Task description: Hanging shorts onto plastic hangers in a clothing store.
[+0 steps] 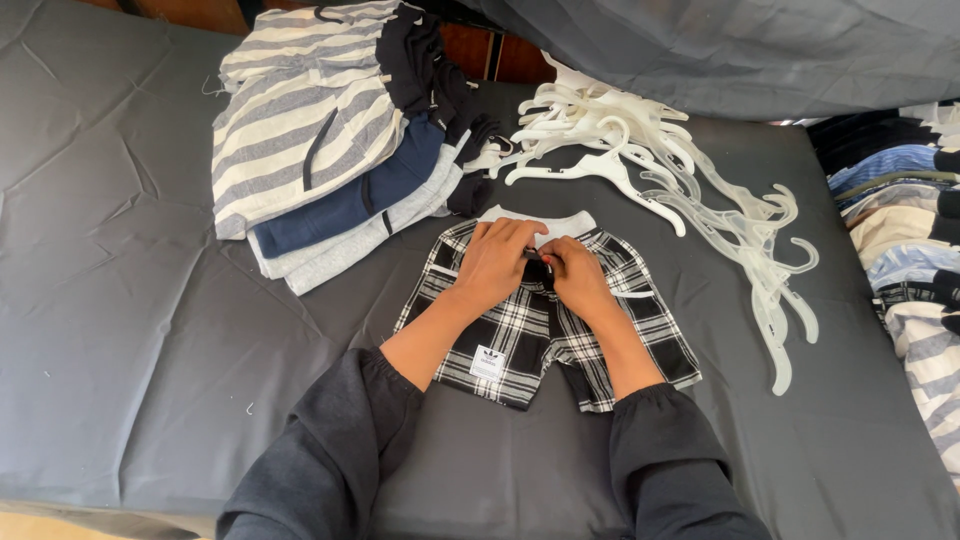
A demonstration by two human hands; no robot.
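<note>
Small black-and-white plaid shorts with white waistband lie flat at frame centre on dark grey cloth, waistband toward top, white label patch on one leg.

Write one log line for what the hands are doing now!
left hand | right hand | both on waistband of plaid shorts | hangers beside

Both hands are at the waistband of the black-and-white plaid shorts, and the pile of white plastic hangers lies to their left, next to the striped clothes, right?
Not quite. The head view shows the pile of white plastic hangers to the right of the black-and-white plaid shorts, not left. Both hands, left and right, are at the waistband.
</note>
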